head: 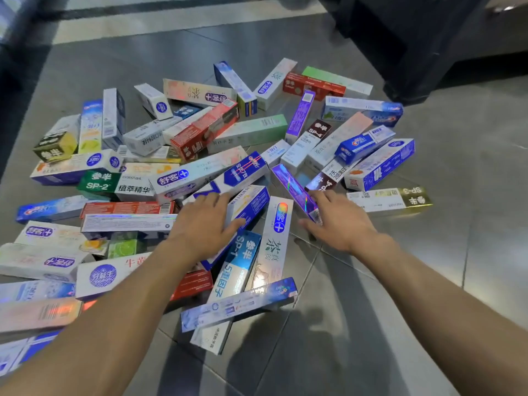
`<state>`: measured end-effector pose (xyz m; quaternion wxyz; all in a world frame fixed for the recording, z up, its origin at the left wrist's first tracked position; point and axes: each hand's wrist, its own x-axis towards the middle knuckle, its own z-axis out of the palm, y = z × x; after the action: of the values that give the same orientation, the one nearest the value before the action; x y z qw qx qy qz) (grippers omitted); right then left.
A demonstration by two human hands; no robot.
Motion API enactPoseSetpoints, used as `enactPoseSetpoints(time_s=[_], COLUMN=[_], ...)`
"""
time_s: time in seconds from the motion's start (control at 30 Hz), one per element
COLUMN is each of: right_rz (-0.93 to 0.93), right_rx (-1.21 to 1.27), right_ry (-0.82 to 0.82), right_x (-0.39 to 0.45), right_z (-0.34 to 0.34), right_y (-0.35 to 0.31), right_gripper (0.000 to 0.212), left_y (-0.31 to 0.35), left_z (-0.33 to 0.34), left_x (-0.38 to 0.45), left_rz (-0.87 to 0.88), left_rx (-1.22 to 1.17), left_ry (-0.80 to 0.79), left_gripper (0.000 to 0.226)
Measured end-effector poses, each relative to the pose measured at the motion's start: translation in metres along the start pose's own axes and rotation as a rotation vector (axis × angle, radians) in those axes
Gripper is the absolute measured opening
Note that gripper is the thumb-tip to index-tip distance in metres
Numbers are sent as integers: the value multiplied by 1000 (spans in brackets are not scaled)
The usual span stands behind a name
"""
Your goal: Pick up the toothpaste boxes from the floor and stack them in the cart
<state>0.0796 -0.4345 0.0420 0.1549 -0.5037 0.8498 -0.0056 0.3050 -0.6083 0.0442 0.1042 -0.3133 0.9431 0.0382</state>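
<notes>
Several toothpaste boxes lie scattered in a loose heap (251, 132) on the grey tiled floor. My left hand (204, 221) reaches over the heap's near middle with fingers spread flat, resting on a blue and white box (251, 201). My right hand (338, 221) is stretched out beside it, fingers fairly straight. The near end of a shiny purple box (294, 190) lies between its thumb and fingers, and the fingers are not curled round it. A white box with a tea print (275, 241) and a blue SP-1 box (240, 264) lie between my two forearms.
A large dark object (414, 52) stands at the back right on the floor; I cannot tell what it is. Bare floor tiles (457, 252) stretch to the right of the heap and in front of it. A pale stripe (171, 21) crosses the floor at the back.
</notes>
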Motion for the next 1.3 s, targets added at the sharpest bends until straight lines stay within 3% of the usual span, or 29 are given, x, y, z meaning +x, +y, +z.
enactPoseSetpoints(time_s=[0.27,0.5,0.7,0.87,0.97,1.1,1.3], right_rz=[175,309,419,556,501,366,179], right_rx=[269,364,420,813,1150,1280,1524], right_ry=[-56,-59,-5,107,132,142,317], right_x=[3,25,38,34,26,13,-19], right_z=[18,37,52,38,16,-30,-142], right_y=[0,-14,-17,-20,-20,-22,-47], right_gripper=[68,59,43,41,38,35,63], left_y=[14,12,10,14,18,34,54], left_z=[22,33,37,15,0,-38,-155], left_x=[-8,-1,-11,-6,-1,2,-9], left_rz=[-170,-302,-254,-342,-390,-367,-281], left_rx=[-256,-429,-732,-1024,-1215,-1519,-1667], left_ry=[-150,-115,75,210,230,206,282], left_gripper=[68,71,52,50,47,52,34])
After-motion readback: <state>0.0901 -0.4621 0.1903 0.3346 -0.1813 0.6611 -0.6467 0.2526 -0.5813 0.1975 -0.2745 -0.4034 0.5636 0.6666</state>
